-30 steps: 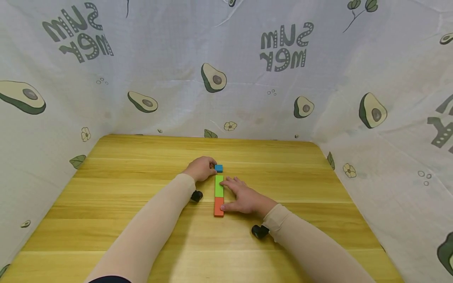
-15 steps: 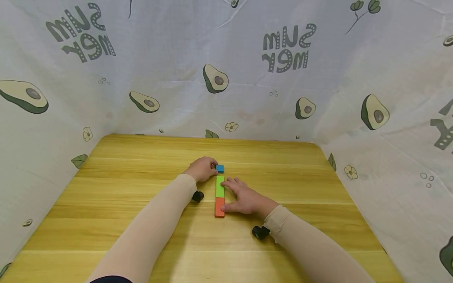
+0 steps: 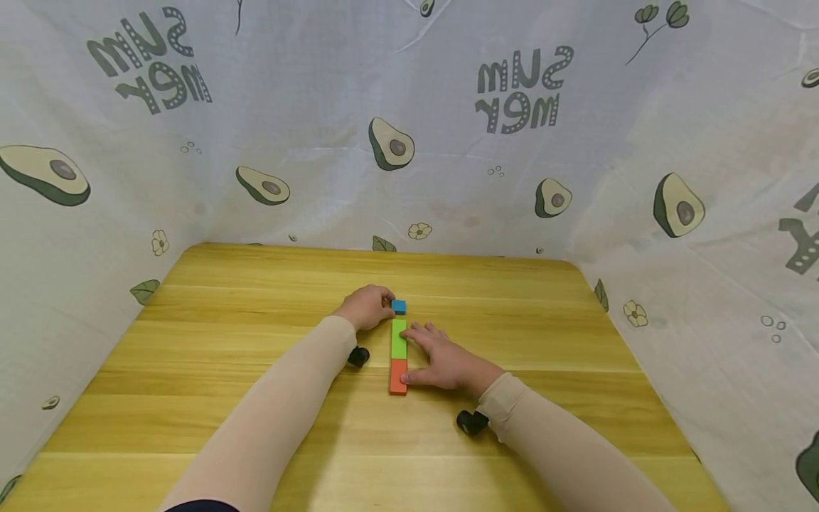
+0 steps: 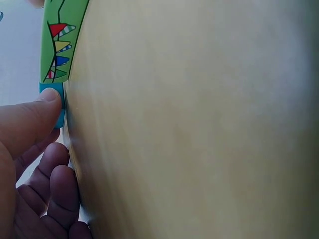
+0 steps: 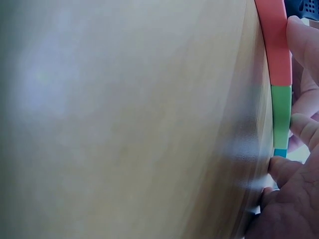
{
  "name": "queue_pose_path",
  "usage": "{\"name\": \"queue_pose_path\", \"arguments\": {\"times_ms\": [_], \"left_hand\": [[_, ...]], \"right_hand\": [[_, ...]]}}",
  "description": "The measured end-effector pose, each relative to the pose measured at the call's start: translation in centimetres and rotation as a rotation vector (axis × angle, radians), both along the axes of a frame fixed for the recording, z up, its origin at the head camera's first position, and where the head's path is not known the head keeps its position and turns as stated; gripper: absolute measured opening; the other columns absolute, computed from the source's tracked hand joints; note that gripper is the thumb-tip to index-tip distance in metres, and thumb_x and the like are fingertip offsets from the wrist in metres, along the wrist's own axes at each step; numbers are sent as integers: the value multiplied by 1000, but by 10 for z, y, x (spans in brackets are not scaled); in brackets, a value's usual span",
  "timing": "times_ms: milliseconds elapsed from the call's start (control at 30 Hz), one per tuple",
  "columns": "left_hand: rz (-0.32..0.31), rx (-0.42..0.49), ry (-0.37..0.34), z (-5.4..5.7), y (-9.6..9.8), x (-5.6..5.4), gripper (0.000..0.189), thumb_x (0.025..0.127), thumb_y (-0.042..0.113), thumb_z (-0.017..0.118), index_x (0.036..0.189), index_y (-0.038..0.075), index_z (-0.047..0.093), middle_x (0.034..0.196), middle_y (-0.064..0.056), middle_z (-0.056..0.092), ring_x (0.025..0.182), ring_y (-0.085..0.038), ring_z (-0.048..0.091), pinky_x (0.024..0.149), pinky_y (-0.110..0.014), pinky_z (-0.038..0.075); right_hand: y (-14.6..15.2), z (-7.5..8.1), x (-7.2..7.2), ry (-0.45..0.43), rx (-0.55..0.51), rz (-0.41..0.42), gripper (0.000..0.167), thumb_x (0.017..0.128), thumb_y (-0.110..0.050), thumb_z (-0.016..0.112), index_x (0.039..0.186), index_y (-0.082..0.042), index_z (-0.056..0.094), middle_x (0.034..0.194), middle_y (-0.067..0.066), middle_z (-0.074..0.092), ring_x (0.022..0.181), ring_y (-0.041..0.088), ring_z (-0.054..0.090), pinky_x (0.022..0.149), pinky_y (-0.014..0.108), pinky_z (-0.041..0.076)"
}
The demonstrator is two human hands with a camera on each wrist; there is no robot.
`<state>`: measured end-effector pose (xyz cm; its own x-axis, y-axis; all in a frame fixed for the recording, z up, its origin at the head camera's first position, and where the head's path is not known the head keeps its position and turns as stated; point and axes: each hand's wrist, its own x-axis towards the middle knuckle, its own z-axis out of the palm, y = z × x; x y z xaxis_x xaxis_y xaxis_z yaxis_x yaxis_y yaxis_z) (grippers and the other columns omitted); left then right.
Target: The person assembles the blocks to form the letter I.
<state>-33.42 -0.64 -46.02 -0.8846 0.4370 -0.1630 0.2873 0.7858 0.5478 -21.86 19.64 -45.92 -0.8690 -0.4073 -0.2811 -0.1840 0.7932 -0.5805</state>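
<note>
A blue block [image 3: 399, 307], a green block [image 3: 399, 338] and a red block [image 3: 398, 377] lie in one straight line on the wooden table. Green and red meet end to end. In the head view a narrow gap shows between blue and green. My left hand [image 3: 367, 307] pinches the blue block from the left, its thumb [image 4: 49, 95] on the side. Little flags are printed on the green block's side [image 4: 60, 47]. From the right, my right hand [image 3: 448, 359] spreads its fingers; the index finger touches green and the thumb [image 5: 303, 42] touches red.
The yellow wooden table [image 3: 243, 412] reaches back to a pale cloth [image 3: 307, 128] printed with avocados, which also hangs at both sides. A black wrist camera [image 3: 472, 422] sits under the right wrist, and another black camera [image 3: 359, 356] under the left.
The whole head view has shifted slightly. Both hands and the three blocks keep the same places relative to each other.
</note>
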Motion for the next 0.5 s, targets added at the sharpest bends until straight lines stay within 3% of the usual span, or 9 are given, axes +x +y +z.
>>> {"name": "queue_pose_path", "arguments": {"times_ms": [500], "left_hand": [[-1, 1, -3, 0, 0, 0, 42, 103, 32, 71, 141, 15, 67, 123, -5, 70, 112, -22, 63, 108, -47, 51]], "right_hand": [[0, -2, 0, 2, -12, -6, 87, 91, -51, 79, 164, -24, 38, 177, 12, 17, 164, 43, 3, 129, 69, 11]]}}
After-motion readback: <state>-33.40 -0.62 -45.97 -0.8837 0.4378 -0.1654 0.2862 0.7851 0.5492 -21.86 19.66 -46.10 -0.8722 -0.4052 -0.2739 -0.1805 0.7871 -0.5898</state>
